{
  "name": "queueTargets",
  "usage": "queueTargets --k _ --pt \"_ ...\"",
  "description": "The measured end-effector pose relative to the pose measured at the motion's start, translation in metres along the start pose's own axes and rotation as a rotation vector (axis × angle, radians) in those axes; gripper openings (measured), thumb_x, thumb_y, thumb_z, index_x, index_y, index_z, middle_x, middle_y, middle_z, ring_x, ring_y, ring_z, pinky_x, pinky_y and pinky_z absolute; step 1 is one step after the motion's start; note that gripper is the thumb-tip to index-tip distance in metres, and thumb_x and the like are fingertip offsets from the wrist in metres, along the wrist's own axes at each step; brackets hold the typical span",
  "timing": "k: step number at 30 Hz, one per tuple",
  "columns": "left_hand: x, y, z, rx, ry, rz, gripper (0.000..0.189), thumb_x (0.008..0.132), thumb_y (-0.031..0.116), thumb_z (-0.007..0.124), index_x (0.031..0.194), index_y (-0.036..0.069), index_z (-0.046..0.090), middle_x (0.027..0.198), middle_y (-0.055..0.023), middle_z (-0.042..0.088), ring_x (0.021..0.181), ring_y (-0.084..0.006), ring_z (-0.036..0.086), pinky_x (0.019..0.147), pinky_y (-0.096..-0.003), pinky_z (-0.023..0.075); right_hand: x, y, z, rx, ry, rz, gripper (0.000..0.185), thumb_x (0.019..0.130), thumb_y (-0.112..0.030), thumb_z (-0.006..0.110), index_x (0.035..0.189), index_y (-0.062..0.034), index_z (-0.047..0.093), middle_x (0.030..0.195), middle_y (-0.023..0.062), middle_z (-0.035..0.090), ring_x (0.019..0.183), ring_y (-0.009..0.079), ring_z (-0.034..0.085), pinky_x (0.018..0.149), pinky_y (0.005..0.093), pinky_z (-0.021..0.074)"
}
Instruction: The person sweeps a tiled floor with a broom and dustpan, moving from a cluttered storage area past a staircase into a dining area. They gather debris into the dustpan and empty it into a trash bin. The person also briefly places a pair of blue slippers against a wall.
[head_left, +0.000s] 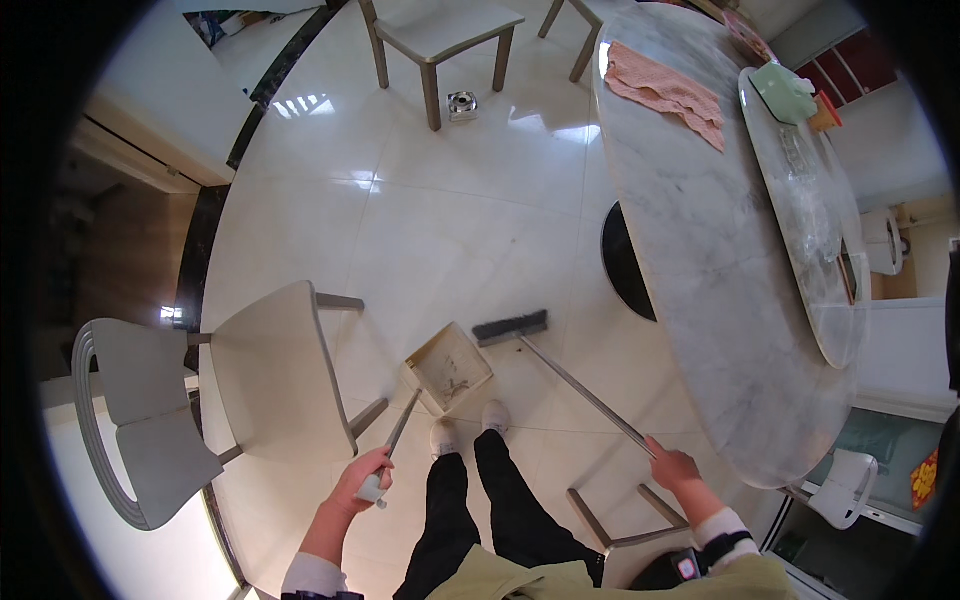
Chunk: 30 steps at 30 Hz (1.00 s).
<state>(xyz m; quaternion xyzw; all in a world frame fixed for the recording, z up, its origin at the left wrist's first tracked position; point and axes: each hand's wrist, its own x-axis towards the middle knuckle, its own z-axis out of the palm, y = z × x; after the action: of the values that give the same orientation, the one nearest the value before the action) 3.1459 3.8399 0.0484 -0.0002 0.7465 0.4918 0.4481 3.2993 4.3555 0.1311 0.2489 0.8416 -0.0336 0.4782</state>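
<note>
My left hand (365, 480) grips the handle (403, 421) of a long-handled dustpan (452, 367). The cream pan rests on the tiled floor just ahead of my shoes, with some dark debris inside. My right hand (673, 466) is closed around the metal pole (585, 392) of a broom. Its dark grey bristle head (511, 328) lies on the floor to the right of the pan, apart from it. A small dark speck (519, 349) is on the tile just below the broom head.
An oval marble-look table (720, 300) with a raised turntable (806, 247) fills the right side; a pink cloth (664, 91) lies on it. Chairs stand to my left (274, 382), ahead (450, 30) and behind my right hand (645, 559). A black table base (626, 266) meets the floor.
</note>
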Motion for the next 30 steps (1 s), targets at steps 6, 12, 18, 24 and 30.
queueTargets --k 6,12,18,24,30 --pt "0.022 0.037 -0.002 0.235 -0.028 0.332 0.023 0.064 -0.004 0.058 0.085 0.006 0.051 0.088 -0.0112 0.055 0.076 -0.0233 0.054 0.069 -0.0291 0.0433 -0.026 0.025 0.044 0.601 0.046 0.159 0.05 0.082 -0.021 0.047 0.129 -0.0243 0.031 0.072 0.0105 0.058 0.051 0.0215 0.054 0.045 0.0346 0.0457" --pt "0.038 0.067 0.004 0.338 -0.071 0.507 0.022 0.064 -0.003 0.057 0.083 0.006 0.049 0.075 -0.0087 0.051 0.069 -0.0226 0.05 0.066 -0.029 0.0426 -0.006 -0.022 0.056 1.088 -0.177 0.256 0.052 0.081 -0.017 0.046 0.13 -0.0182 0.028 0.065 0.0083 0.049 0.04 0.0175 0.046 0.035 0.0332 0.041" --pt "0.056 0.088 0.017 0.302 -0.19 0.504 0.019 0.064 -0.001 0.057 0.08 0.007 0.048 0.07 -0.0068 0.05 0.064 -0.0208 0.048 0.062 -0.0276 0.0407 -0.046 -0.066 0.059 1.191 -0.419 0.123 0.058 0.08 -0.018 0.047 0.133 -0.0118 0.024 0.06 0.0053 0.043 0.04 0.0135 0.041 0.035 0.0292 0.0376" --pt "0.053 0.095 0.016 -0.197 -0.291 0.008 0.015 0.068 0.001 0.056 0.079 0.006 0.048 0.069 -0.0036 0.049 0.063 -0.0157 0.048 0.059 -0.0269 0.0394 -0.083 -0.049 0.027 1.33 -0.566 0.156 0.057 0.081 -0.018 0.049 0.133 -0.0144 0.026 0.052 -0.0008 0.035 0.039 0.0101 0.035 0.035 0.0254 0.032" --pt "0.03 0.066 0.011 0.017 -0.206 0.122 0.011 0.072 0.001 0.054 0.082 0.004 0.049 0.069 -0.0022 0.048 0.065 -0.0113 0.048 0.06 -0.0236 0.039 -0.054 -0.054 0.026 1.087 -0.278 0.131 0.053 0.081 -0.02 0.047 0.129 -0.0082 0.029 0.054 0.005 0.042 0.037 0.0142 0.042 0.036 0.0296 0.0399"
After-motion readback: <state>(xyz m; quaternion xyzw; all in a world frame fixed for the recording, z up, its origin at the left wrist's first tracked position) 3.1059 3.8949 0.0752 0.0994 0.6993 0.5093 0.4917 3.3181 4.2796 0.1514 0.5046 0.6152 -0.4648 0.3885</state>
